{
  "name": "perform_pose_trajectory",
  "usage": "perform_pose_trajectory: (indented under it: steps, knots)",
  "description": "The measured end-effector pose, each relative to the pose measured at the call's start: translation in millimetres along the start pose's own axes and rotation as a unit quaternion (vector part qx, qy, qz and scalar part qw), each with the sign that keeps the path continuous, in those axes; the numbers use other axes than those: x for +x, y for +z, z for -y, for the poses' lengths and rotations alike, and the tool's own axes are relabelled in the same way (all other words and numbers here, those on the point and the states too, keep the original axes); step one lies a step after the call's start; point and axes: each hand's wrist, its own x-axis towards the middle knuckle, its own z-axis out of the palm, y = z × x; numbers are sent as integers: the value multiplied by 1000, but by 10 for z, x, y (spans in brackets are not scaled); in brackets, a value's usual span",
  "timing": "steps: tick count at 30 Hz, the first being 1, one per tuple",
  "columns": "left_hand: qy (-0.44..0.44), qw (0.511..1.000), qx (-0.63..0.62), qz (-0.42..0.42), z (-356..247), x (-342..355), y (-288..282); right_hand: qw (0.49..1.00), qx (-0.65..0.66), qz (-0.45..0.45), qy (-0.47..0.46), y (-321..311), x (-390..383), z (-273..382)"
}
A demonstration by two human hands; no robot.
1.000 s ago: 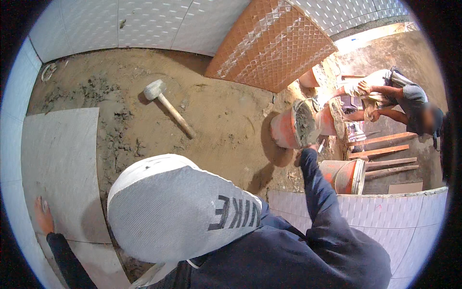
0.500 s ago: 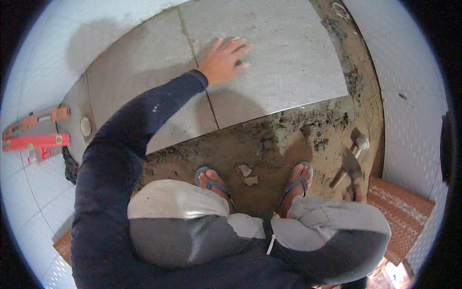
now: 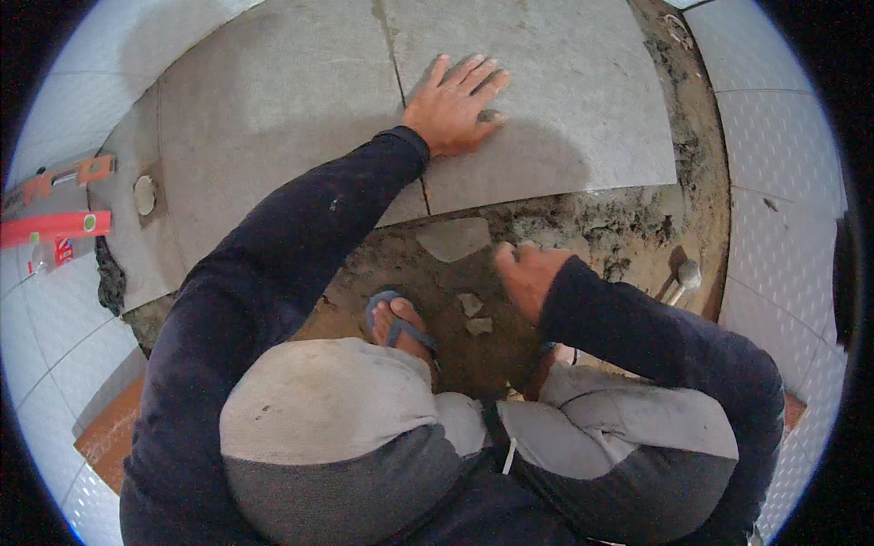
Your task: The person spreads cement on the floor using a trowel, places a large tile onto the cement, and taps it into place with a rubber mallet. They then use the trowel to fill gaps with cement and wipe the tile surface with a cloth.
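Observation:
My left hand [image 3: 455, 109] lies palm down with fingers spread on the grey floor tiles [image 3: 574, 64], across a seam near their middle. Below it my right hand [image 3: 530, 278] is closed on a trowel, whose flat blade [image 3: 452, 237] is over the dark, rough mortar bed [image 3: 583, 218] just short of the tiles' near edge. The trowel's handle is hidden in my fingers. A white-headed mallet [image 3: 685, 278] lies right of my right forearm, partly behind it. Small broken chips [image 3: 473, 314] lie on the mortar by my left foot.
Tiled walls [image 3: 774, 146] curve around both sides. At the left are an orange level [image 3: 64, 179], a red level [image 3: 50, 227], a plastic bottle [image 3: 55, 255], a dark lump [image 3: 111, 291] and a pale oval piece [image 3: 144, 194]. A brown tile [image 3: 100, 437] shows at lower left.
The view has swung from the buckets and co-worker down to the tiles. Since half a second ago, my right hand has brought the trowel leftward to the tile edge; my left hand remains on the tile.

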Motion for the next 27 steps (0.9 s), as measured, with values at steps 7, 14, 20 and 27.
perform_pose_trajectory:
  steps: [7,14,20,27]
  knots:
    - [-13,999,3,35,-34,31,-25,991,-54,66,99,-14,-307,-486]
    - [-13,998,6,67,-98,73,-74,979,-121,52,156,-194,-1275,-1889]
    - [-17,996,12,85,-171,137,-124,969,-135,48,199,-131,-1753,-2736]
    - [-18,993,16,116,-239,135,-137,942,-191,-19,276,6,-2440,-3183]
